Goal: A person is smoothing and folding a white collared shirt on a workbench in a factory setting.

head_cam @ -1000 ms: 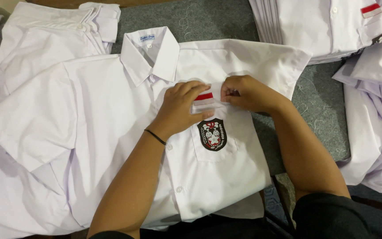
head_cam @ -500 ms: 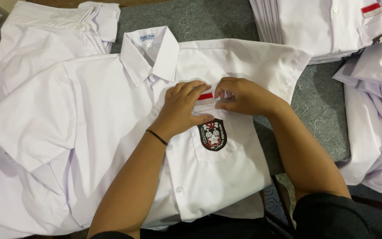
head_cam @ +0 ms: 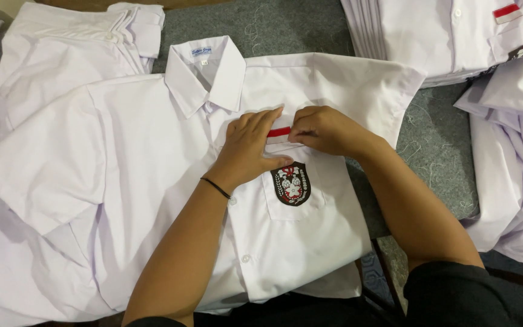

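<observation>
Shirt: white school shirt (head_cam: 152, 181), smooth cotton, crest pocket (head_cam: 290, 184).
Left hand (head_cam: 249, 151): flat, pressing the red-white patch (head_cam: 278, 133).
Right hand (head_cam: 325, 129): pinching that patch.

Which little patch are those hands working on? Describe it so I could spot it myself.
Start at the white shirt spread flat in the middle and find its chest pocket with the dark crest. Just above it, between the left hand and right hand, sits the red-and-white strip, plain and striped, unlike the shield-shaped crest.

White shirt (head_cam: 171, 169) flat on grey surface (head_cam: 437, 151). Left hand (head_cam: 250, 148) presses chest; right hand (head_cam: 322, 129) pinches red-white patch (head_cam: 278, 133) above pocket badge (head_cam: 290, 183). Shirt stack (head_cam: 449, 36) at far right corner.
</observation>
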